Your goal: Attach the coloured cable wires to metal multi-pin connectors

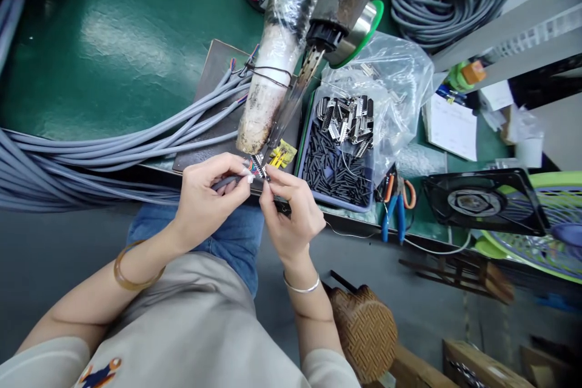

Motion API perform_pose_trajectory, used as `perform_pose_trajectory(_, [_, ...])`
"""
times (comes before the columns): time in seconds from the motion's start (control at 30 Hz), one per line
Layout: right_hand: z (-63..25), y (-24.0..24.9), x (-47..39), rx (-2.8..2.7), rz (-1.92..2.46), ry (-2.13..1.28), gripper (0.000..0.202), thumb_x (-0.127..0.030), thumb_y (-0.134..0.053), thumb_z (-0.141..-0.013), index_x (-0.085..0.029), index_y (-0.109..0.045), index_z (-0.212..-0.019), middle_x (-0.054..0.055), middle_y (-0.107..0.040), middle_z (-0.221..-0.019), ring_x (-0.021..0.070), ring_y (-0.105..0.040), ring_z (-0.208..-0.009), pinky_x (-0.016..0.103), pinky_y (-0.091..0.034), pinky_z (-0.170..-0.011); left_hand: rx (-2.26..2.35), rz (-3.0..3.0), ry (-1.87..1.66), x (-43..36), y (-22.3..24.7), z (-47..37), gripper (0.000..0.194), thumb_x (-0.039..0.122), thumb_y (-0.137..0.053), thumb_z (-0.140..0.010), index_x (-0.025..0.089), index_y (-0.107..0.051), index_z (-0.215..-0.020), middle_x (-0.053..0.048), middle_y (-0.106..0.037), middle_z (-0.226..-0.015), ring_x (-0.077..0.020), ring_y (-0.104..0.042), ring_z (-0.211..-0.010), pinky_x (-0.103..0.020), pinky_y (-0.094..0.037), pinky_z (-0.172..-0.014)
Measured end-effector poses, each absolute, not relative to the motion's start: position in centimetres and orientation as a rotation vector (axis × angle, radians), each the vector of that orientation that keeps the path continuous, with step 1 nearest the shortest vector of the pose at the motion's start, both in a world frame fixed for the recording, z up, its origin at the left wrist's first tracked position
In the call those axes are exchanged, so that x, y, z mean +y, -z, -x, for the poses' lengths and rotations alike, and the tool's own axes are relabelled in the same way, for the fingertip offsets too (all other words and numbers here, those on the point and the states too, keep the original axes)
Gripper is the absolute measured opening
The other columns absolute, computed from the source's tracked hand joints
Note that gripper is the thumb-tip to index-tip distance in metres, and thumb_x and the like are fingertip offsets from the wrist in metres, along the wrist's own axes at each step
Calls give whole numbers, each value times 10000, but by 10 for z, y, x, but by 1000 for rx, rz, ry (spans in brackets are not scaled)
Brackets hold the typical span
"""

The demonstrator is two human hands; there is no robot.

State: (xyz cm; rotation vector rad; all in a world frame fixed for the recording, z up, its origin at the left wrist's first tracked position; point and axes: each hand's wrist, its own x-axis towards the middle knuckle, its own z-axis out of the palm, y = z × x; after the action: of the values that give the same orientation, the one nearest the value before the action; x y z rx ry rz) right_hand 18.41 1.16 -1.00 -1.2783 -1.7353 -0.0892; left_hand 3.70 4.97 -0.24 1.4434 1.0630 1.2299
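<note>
My left hand (213, 191) is closed around the end of a grey cable (226, 181), its thin coloured wires fanned out at the fingertips. Opposite it, my right hand (293, 203) pinches a small metal multi-pin connector (260, 168), which meets the wire ends. The exact contact between wires and pins is too small to make out. Just above both hands is the lower end of a soldering iron (291, 103), mounted at a slant. Beside it hangs a pipe wrapped in foil and plastic (270, 85), its stained mouth close to the fingers.
Grey cables (136, 145) run in from the left across a dark board (209, 82). To the right, a blue tray (364, 208) holds connectors and black sleeves. Past it lie pliers (393, 209) and a black fan (482, 201). A solder spool (359, 36) is behind the iron.
</note>
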Motion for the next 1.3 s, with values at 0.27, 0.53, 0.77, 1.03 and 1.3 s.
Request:
perform_pose_trajectory(0.27, [-185,8,17,-1705,1278,53,195,-58,-714,-866,-215,-645,-958,74,-790,-1087,160,-768,-962,278,-650,-825,1061,-1582,-1270,55,1,-38,59,101,-679,-827,153,-673,-799,-12,-689,-788,-73,-563,-605,-180,-433,-532])
perform_pose_trajectory(0.53, [-184,2,17,-1733,1281,100,180,-59,-736,-857,-199,-657,-938,82,-794,-1075,151,-773,-942,252,-645,-854,1019,-1642,-1293,58,-3,-34,101,59,-684,-805,156,-661,-790,-11,-692,-776,-67,-540,-565,-187,-423,-513])
perform_pose_trajectory(0.77, [-189,10,10,-1841,1305,175,176,-72,-715,-870,-212,-622,-924,84,-803,-1070,154,-786,-892,228,-636,-766,1048,-1615,-1183,54,1,-33,119,44,-675,-791,162,-671,-778,-31,-753,-841,-98,-637,-659,-188,-467,-570])
perform_pose_trajectory(1.03, [-201,-22,-18,-1593,1427,-219,110,-139,-641,-944,-247,-646,-961,5,-765,-881,141,-736,-719,241,-549,-532,941,-1417,-878,40,0,-27,54,146,-688,-823,155,-699,-771,-76,-776,-856,-161,-704,-744,-230,-536,-647])
perform_pose_trajectory(1.3, [-252,-31,-7,-1570,1940,180,197,-354,-638,-950,-211,-724,-845,14,-671,-713,152,-597,-620,308,-440,-617,672,-1755,-773,20,14,-5,362,-3,-540,-807,178,-758,-1033,-126,-766,-1108,-179,-744,-942,-246,-584,-759])
